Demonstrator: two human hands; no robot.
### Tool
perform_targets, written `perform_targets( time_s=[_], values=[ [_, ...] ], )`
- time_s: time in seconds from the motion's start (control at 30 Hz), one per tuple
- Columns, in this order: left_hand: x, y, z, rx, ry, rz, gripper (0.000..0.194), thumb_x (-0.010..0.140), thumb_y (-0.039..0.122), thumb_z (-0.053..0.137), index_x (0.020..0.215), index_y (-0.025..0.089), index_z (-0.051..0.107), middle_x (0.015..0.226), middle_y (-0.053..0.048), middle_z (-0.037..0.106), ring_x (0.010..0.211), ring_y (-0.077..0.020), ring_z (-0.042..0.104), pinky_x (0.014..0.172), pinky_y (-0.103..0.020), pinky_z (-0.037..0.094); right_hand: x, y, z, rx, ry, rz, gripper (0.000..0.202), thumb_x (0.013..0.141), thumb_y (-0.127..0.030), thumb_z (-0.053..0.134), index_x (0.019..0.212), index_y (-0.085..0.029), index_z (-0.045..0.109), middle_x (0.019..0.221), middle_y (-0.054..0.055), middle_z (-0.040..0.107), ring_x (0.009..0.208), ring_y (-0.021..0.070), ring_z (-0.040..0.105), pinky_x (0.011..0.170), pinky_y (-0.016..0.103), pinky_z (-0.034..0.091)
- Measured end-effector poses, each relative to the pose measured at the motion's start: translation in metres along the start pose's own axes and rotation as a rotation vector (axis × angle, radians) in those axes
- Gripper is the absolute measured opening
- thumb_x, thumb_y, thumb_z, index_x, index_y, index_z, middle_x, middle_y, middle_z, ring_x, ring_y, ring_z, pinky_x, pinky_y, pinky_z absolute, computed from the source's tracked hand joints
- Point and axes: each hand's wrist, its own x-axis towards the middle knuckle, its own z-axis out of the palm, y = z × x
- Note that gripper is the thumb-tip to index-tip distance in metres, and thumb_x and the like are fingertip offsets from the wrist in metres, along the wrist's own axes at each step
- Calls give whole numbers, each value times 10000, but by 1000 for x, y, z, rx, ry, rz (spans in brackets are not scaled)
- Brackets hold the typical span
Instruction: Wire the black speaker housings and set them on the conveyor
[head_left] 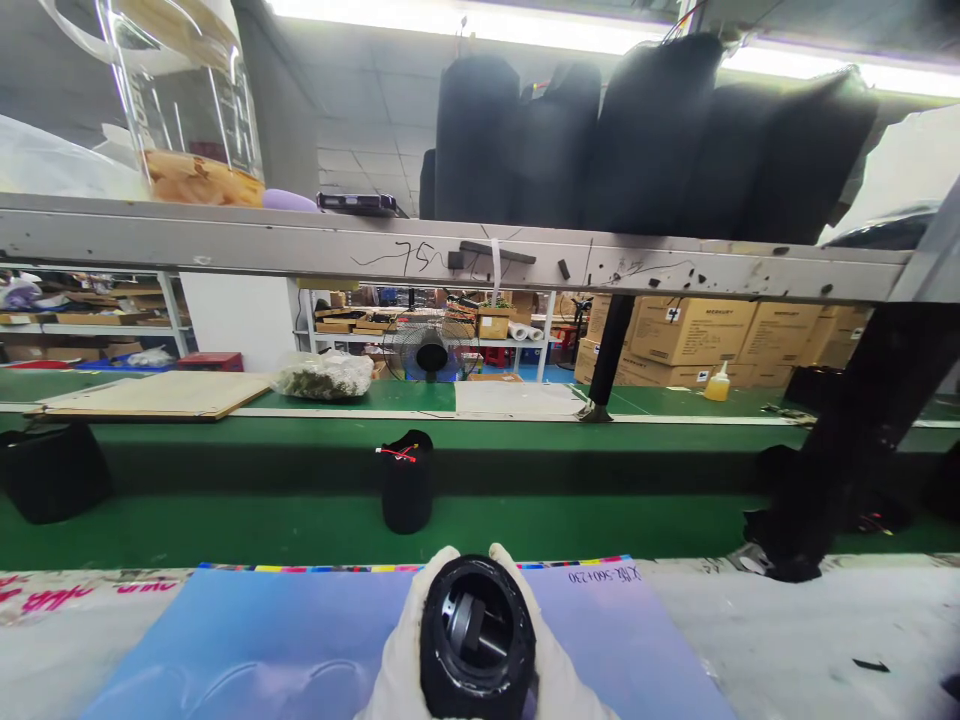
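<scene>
At the bottom centre, a black cylindrical housing [442, 690] with a round open end faces me. Inside its rim, a dark grey part and a shiny cylindrical part are visible. My left hand [403, 655], in a white glove, is closed around the left side. My right hand [556, 665], gloved the same way, grips the right side. Both sets of fingertips show behind the top of the housing. Under the hands lies a blue-violet sheet [300, 630] with a coloured strip along its far edge. Beyond it, a similar black cylinder [406, 495] with red and white wire ends stands on the green belt.
A shelf beam [300, 240] crosses above, carrying tall black cylinders [652, 140] and a clear jug [195, 120]. A dark post [840, 450] stands at right. Past the green belt [262, 520] are a board [150, 393], a plastic-wrapped bundle [322, 376], a fan [430, 350] and a yellow bottle [717, 385].
</scene>
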Motion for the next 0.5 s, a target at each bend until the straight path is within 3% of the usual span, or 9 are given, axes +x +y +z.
perform_targets(
  time_s=[0.1,0.23,0.4,0.5],
  values=[
    [12,-2,-8,-11,-75,75,840,777,552,663,1489,293,300,1450,-56,528,1302,-345,514,1074,-438,474,-2,-10,-5,-89,-5,-25,320,938,-327,612,1229,-199,574,1259,80,600,1058,232,632,873,431,550],
    [11,-3,-17,122,-150,144,783,738,441,708,1447,334,393,1500,-13,468,1314,-352,500,1008,-400,538,3,-19,-17,-196,-20,-45,305,942,-324,606,1221,-203,579,1256,79,602,1055,228,632,872,424,550],
    [4,-10,-12,153,221,440,588,787,431,665,1351,337,529,1410,-32,567,1263,-333,557,983,-420,555,12,-29,-24,-285,-55,-60,289,953,-318,587,1217,-200,582,1259,81,603,1050,224,632,876,426,550],
    [12,-15,-7,108,221,538,622,771,496,677,1346,312,528,1344,-67,619,1195,-326,613,945,-420,572,13,-37,-23,-309,-72,-63,294,952,-319,590,1220,-199,582,1270,81,599,1075,232,625,903,442,536]
  ],
)
